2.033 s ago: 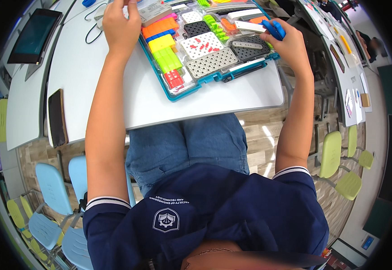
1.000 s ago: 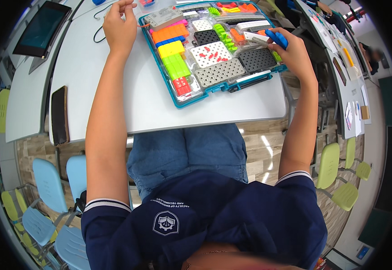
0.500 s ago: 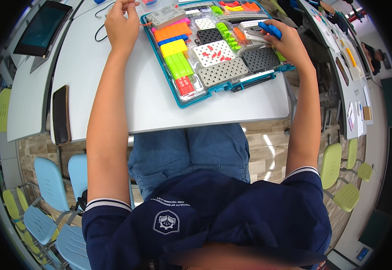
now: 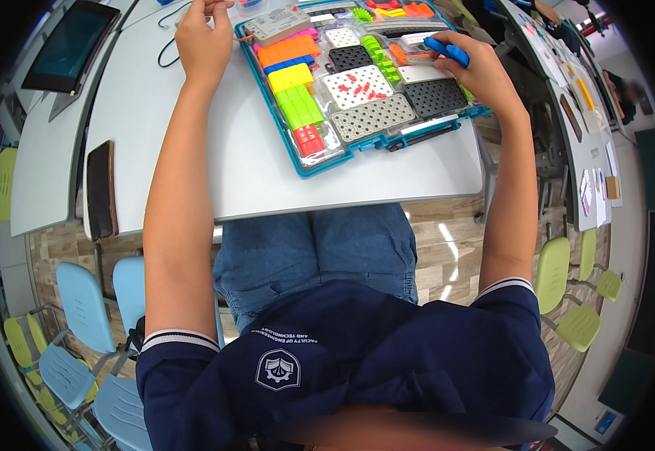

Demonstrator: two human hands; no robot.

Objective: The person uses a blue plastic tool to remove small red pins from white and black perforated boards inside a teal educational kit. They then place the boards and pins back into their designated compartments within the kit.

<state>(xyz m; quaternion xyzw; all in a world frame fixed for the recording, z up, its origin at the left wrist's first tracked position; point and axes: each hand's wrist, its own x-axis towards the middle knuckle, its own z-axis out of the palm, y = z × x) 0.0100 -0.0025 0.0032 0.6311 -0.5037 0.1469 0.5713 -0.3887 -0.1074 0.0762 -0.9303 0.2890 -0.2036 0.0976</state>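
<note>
Blue plastic, formed as a small rounded piece [image 4: 448, 52], is pinched between the thumb and fingers of the seated person's right hand [image 4: 487, 74]; the grip is narrow and closed on it. Position of the piece: above the right-hand part of a shallow teal-rimmed plastic case [image 4: 378, 141]. From where I stand, I cannot tell whether it touches the contents. Just below it lies a flat white bar [image 4: 424, 74]; a dark grey perforated panel [image 4: 434, 98] sits nearer the person.

The left hand [image 4: 206, 41] is raised beyond the case's far left corner, fingers curled; I cannot tell whether it holds anything. Next to it, a light grey rectangular box [image 4: 276, 25] rests on the case contents.

Case layout, left side, far to near: orange blocks [image 4: 288, 52], yellow blocks [image 4: 291, 77], lime-green blocks [image 4: 297, 107], red blocks [image 4: 309, 140]. Centre: a white perforated panel with small red pegs [image 4: 354, 90], adjoining a light grey perforated panel [image 4: 373, 118].

The case rests on a white-topped table [image 4: 260, 177]. A dark, slim phone-shaped slab [image 4: 100, 192] lies at the left, near the table's edge. Light blue plastic chairs [image 4: 83, 307] stand beyond, on the person's left.
</note>
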